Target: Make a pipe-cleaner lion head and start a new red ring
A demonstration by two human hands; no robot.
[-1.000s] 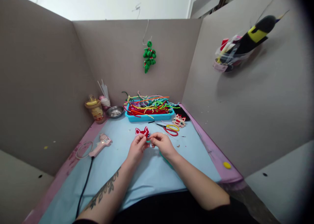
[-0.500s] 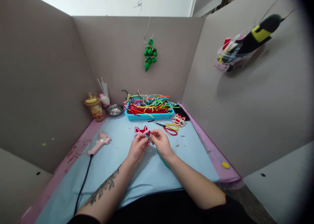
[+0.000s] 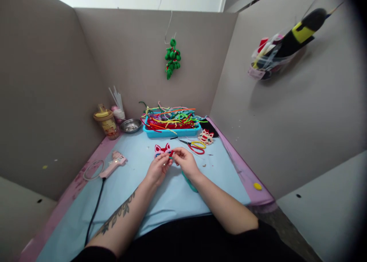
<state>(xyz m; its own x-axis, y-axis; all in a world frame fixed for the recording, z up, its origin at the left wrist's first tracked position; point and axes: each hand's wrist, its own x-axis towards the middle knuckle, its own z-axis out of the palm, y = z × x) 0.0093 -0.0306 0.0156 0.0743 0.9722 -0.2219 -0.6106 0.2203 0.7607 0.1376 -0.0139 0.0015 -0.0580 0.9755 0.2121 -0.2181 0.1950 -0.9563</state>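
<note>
A small red and pink pipe-cleaner figure (image 3: 162,148) with two pointed ears is pinched low down by my left hand (image 3: 156,170), its fingers closed. My right hand (image 3: 186,163) is closed too, its thumb and fingertips on a teal pipe cleaner beside the figure's right edge. A looser stretch of that teal pipe cleaner (image 3: 189,182) hangs below my right wrist. The fingers cover the figure's lower part. Scissors (image 3: 196,146) with yellow and red handles lie open just beyond my right hand.
A blue tray (image 3: 172,133) of many-coloured pipe cleaners stands at the back. A finished-looking pale and red figure (image 3: 205,137) lies right of it. At left are a pink glue gun (image 3: 114,164) with its cord, a metal bowl (image 3: 131,126) and a cup (image 3: 106,124). Grey panels enclose three sides.
The whole view has shifted slightly as the head moved. Both hands stay together at the figure, with a small change in finger position. More of the teal pipe cleaner shows under my right wrist.
</note>
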